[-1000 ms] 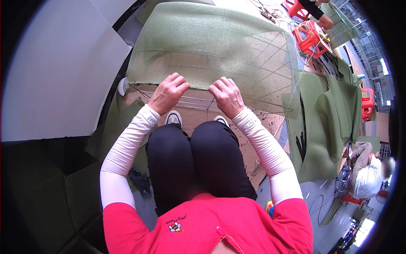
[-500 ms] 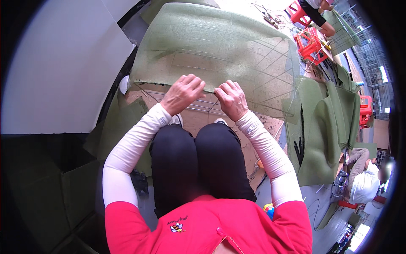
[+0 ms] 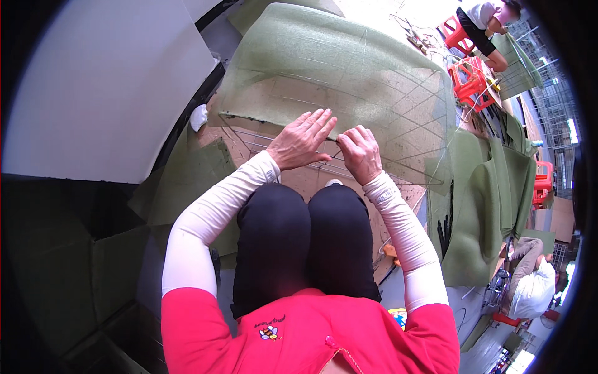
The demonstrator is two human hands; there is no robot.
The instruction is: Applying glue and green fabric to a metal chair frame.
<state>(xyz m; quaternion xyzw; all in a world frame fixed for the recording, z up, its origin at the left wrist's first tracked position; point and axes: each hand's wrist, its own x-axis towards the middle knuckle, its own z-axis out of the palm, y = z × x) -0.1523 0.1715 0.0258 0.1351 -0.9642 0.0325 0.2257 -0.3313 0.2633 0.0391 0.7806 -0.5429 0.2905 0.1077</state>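
A sheer green mesh sheet (image 3: 305,56) lies over a metal wire frame (image 3: 255,138) in front of my knees. Along its near side the mesh has a dark edge, and bare wires of the frame show below that. My right hand (image 3: 360,153) is closed, its thumb and fingers pinching the near edge of the mesh. Just left of it, my left hand (image 3: 302,140) lies flat over the same edge with fingers stretched out, holding nothing. Whether the left palm touches the mesh or the wire is hidden.
A large white panel (image 3: 106,87) rises at the left. More green sheets (image 3: 483,212) hang and lie to the right, near red plastic stools (image 3: 470,81). Co-workers sit at the far right (image 3: 532,290) and upper right (image 3: 483,15). Tools and cables (image 3: 417,37) lie at the back.
My left hand has gone from closed at the mesh edge to flat with fingers extended, closer to the right hand. The right hand keeps its pinch. The whole view has shifted slightly.
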